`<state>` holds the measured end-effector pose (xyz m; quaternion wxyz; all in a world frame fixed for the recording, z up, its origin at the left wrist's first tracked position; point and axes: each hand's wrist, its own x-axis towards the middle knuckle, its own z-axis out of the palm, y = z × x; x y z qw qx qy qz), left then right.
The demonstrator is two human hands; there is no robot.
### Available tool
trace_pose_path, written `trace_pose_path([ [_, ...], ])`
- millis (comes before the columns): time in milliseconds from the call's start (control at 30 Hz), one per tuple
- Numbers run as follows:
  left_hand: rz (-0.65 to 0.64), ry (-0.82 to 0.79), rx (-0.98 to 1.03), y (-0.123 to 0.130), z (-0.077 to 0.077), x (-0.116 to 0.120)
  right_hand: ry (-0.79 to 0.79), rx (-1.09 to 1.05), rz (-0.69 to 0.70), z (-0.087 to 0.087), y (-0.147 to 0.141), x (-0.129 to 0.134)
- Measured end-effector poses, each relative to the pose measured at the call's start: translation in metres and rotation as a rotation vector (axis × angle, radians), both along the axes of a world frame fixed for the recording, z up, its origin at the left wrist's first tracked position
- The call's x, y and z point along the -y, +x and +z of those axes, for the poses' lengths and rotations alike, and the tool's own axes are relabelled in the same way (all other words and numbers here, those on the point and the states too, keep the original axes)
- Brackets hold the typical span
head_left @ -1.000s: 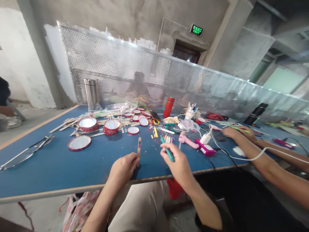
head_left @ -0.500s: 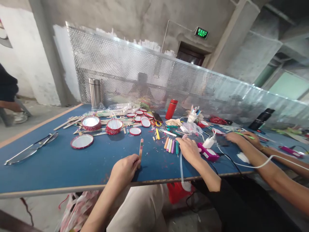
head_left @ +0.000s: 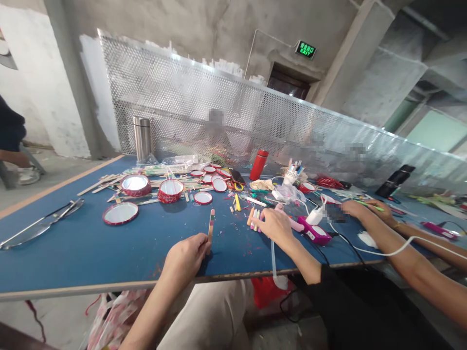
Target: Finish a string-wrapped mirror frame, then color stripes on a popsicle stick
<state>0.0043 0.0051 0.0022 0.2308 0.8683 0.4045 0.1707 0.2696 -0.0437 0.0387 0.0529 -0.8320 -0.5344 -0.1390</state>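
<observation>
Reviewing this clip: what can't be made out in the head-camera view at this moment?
All in the head view:
The lower end of the craft stick is hidden by the left hand.
The near ends of the coloured sticks are hidden by the right hand.
The object beside a co-worker's hand is pixelated.
The red bag is cut off by the table edge.

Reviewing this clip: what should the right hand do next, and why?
Probably the right hand should pick up one of the short coloured sticks lying by its fingertips: it seems to hold nothing, and the left hand grips the striped craft stick upright.
</observation>
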Motion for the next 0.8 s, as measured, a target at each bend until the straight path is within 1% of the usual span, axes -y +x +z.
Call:
trace_pose_path([
  [133,0.000,-0.006,-0.010,0.000,0.001,0.001,-0.020,-0.073,-0.016,0.000,-0.006,-0.001],
  [267,0.003,0.000,-0.014,0.000,0.002,0.002,-0.081,-0.162,-0.059,0.001,0.000,-0.002],
  [367,0.011,0.004,-0.023,0.000,0.002,0.002,-0.125,-0.186,-0.087,0.002,0.005,-0.003],
  [467,0.006,0.001,-0.019,0.000,0.002,0.001,-0.155,-0.151,-0.091,0.004,0.005,-0.004],
  [600,0.000,0.003,-0.015,0.000,0.002,0.001,-0.174,-0.052,-0.082,0.005,0.000,-0.006],
  [800,0.002,0.001,-0.020,0.000,0.003,0.001,-0.186,0.027,-0.032,0.001,-0.005,-0.014],
])
